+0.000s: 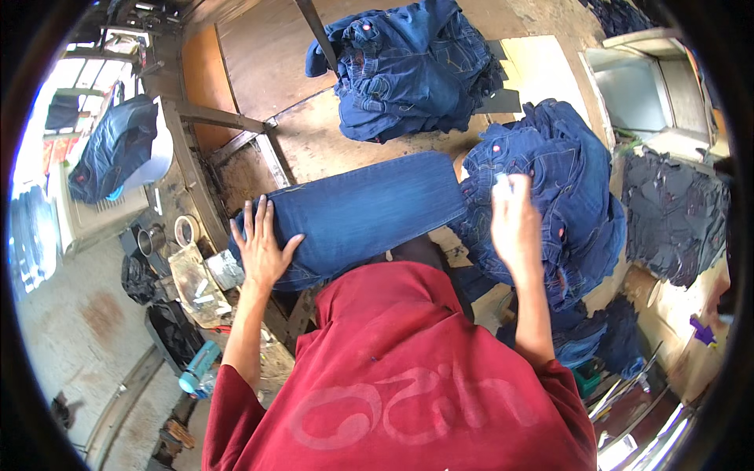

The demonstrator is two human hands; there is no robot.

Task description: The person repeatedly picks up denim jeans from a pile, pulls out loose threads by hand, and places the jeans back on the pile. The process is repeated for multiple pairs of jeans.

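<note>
Okay so, starting from the left: a worn board [185, 271] with a few white bits [204, 300] sits just beside the left arm, probably parked there to be easy to grab. Left hand [262, 250] is flat, fingers spread, pressing on the near-left end of a folded pair of jeans [369, 206], I'd guess so the cloth stays smooth and doesn't slide. The jeans run from under that palm off to the right, right in front of the red shirt [408, 353]. Back pile of jeans [408, 74] is beyond them. Right hand [515, 228] is blurry, fingers drawn together, seemingly pinching a small whitish thing [503, 183]. It's just past the jeans' right end, in front of the right-hand pile [572, 177], likely stacked that close for easy reach.
</note>
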